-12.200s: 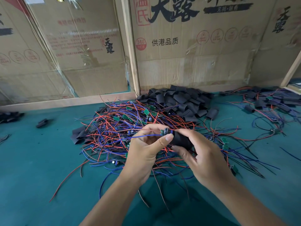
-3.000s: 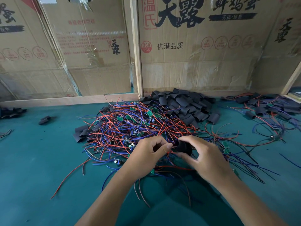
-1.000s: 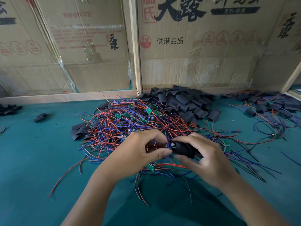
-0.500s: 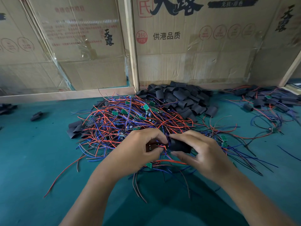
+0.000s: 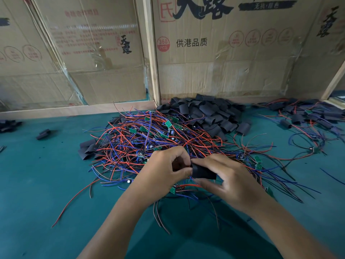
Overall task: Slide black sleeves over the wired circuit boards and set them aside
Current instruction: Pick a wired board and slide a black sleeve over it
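Note:
My right hand (image 5: 229,181) grips a black sleeve (image 5: 203,172) between thumb and fingers, just above the near edge of the wire heap. My left hand (image 5: 166,170) is curled at the sleeve's left mouth, pinching a wired circuit board that is hidden behind its fingers. Wires hang from both hands toward me. Behind the hands lies a tangle of red and blue wired circuit boards (image 5: 149,139) with small green boards showing. A pile of empty black sleeves (image 5: 211,114) sits behind it by the cardboard.
Sleeved boards with wires (image 5: 306,118) lie heaped at the far right. Flat sleeves (image 5: 87,149) lie at the tangle's left edge, a stray sleeve (image 5: 43,134) further left. Cardboard boxes (image 5: 224,53) wall off the back of the teal table (image 5: 37,184).
The hands have come closer together. The board's end and its wires, seen between the hands a second ago, are now hidden at the sleeve's mouth.

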{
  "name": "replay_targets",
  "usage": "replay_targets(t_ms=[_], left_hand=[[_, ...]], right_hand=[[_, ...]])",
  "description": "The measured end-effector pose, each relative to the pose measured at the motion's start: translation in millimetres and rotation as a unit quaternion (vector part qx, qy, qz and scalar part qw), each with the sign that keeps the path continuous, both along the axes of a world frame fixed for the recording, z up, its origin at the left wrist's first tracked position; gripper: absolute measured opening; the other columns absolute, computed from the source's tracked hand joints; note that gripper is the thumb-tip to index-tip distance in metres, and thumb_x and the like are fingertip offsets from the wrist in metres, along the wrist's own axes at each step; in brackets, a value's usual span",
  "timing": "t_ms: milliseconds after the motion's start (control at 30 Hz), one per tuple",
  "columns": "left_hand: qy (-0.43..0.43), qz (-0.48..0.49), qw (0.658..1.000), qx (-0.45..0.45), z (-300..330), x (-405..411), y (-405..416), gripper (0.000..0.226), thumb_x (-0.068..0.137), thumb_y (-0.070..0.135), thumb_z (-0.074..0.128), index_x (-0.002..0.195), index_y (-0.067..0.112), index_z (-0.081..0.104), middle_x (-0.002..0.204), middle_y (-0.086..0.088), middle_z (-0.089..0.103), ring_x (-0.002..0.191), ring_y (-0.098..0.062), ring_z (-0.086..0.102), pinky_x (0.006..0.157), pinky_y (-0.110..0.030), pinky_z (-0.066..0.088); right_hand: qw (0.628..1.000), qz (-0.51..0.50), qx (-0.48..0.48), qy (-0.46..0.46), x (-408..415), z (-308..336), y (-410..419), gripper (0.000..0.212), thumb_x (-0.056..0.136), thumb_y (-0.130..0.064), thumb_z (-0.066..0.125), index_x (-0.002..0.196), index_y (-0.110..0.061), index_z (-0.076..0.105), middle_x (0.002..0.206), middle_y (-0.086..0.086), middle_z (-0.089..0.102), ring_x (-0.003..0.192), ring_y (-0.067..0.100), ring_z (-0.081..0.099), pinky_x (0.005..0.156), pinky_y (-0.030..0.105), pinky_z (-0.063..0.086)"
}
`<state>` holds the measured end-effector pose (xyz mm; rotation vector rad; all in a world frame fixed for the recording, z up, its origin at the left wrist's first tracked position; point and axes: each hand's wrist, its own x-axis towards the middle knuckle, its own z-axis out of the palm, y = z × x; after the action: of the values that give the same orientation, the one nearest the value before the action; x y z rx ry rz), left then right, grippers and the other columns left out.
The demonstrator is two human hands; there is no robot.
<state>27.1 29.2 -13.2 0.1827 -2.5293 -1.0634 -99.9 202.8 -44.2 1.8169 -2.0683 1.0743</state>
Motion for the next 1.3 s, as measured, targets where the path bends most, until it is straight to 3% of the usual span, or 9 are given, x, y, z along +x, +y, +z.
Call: replay_targets(t_ms=[200, 467, 700, 800, 933, 1000, 1100, 1233, 1300], left_hand=[[-0.005, 0.002, 1.0, 0.01, -4, -1, -2, 0.022, 0.084, 0.024, 0.08, 0.078, 0.027, 0.059, 0.063, 0.012, 0.054, 0.053, -0.003, 0.039, 0.05, -0.015, 0.03], [-0.01, -0.005, 1.0, 0.01, -3, 3, -9, 0.015, 0.092, 0.031, 0.071, 0.083, 0.029, 0.059, 0.068, 0.009, 0.061, 0.054, -0.002, 0.044, 0.051, -0.017, 0.035], [0.041, 0.185, 0.977, 0.093, 0, 2, -34, 0.021, 0.094, 0.03, 0.066, 0.077, 0.021, 0.058, 0.056, 0.011, 0.054, 0.05, -0.006, 0.044, 0.051, -0.025, 0.038], [0.073, 0.243, 0.961, 0.114, 1, 3, -39, 0.019, 0.095, 0.032, 0.063, 0.08, 0.021, 0.06, 0.06, 0.007, 0.058, 0.048, -0.003, 0.044, 0.051, -0.026, 0.039], [0.097, 0.279, 0.95, 0.103, 0, 4, -38, 0.018, 0.097, 0.03, 0.061, 0.081, 0.022, 0.059, 0.065, 0.004, 0.059, 0.05, -0.002, 0.047, 0.047, -0.019, 0.036], [0.106, 0.292, 0.944, 0.108, -1, 4, -41, 0.018, 0.097, 0.029, 0.061, 0.08, 0.023, 0.058, 0.063, 0.005, 0.057, 0.049, -0.002, 0.047, 0.045, -0.017, 0.036], [0.105, 0.297, 0.943, 0.109, -3, 3, -44, 0.017, 0.097, 0.028, 0.062, 0.081, 0.023, 0.059, 0.063, 0.004, 0.058, 0.049, -0.001, 0.047, 0.045, -0.014, 0.038], [0.08, 0.288, 0.951, 0.076, -6, 2, -42, 0.018, 0.096, 0.027, 0.06, 0.078, 0.024, 0.059, 0.059, 0.004, 0.057, 0.048, -0.004, 0.045, 0.046, -0.02, 0.038], [0.069, 0.288, 0.953, 0.059, -7, 1, -40, 0.021, 0.097, 0.028, 0.059, 0.076, 0.025, 0.057, 0.055, 0.009, 0.053, 0.047, -0.006, 0.042, 0.05, -0.028, 0.038]], right_hand=[[0.992, -0.048, 0.004, 0.113, -1, -5, -3, 0.042, 0.082, -0.018, 0.079, 0.121, -0.013, 0.069, 0.098, -0.003, 0.066, 0.091, 0.014, 0.06, 0.072, 0.026, 0.051], [0.977, -0.091, 0.042, 0.186, -1, 9, 2, 0.021, 0.088, -0.025, 0.07, 0.106, -0.016, 0.072, 0.101, -0.005, 0.072, 0.088, 0.022, 0.067, 0.072, 0.039, 0.055], [0.958, -0.162, 0.071, 0.227, -32, 28, 14, 0.017, 0.09, -0.031, 0.068, 0.101, -0.018, 0.072, 0.087, -0.003, 0.071, 0.081, 0.023, 0.068, 0.068, 0.039, 0.055], [0.931, -0.256, 0.085, 0.245, -77, 44, 26, 0.033, 0.092, -0.039, 0.064, 0.115, -0.015, 0.071, 0.099, 0.005, 0.074, 0.092, 0.027, 0.07, 0.085, 0.045, 0.049], [0.796, -0.576, 0.148, 0.11, -131, 66, 49, 0.088, 0.084, -0.051, 0.066, 0.151, -0.014, 0.024, 0.153, 0.023, 0.033, 0.142, 0.045, 0.027, 0.11, 0.072, 0.01], [0.807, -0.574, 0.102, 0.098, -128, 52, 40, 0.075, 0.086, -0.029, 0.068, 0.147, -0.008, 0.031, 0.152, 0.022, 0.037, 0.142, 0.043, 0.029, 0.111, 0.072, 0.01], [0.866, -0.457, 0.189, 0.078, -118, 13, 14, 0.038, 0.093, -0.018, 0.056, 0.131, -0.021, 0.057, 0.144, 0.002, 0.053, 0.13, 0.024, 0.049, 0.114, 0.055, 0.021], [0.872, -0.454, 0.173, -0.063, -151, -6, 5, 0.029, 0.097, -0.013, 0.047, 0.118, -0.02, 0.065, 0.124, 0.006, 0.065, 0.099, 0.029, 0.06, 0.073, 0.032, 0.039], [0.859, -0.468, 0.183, -0.092, -168, -7, 0, 0.029, 0.099, -0.015, 0.046, 0.122, -0.018, 0.063, 0.12, 0.009, 0.067, 0.099, 0.03, 0.061, 0.07, 0.032, 0.041]])
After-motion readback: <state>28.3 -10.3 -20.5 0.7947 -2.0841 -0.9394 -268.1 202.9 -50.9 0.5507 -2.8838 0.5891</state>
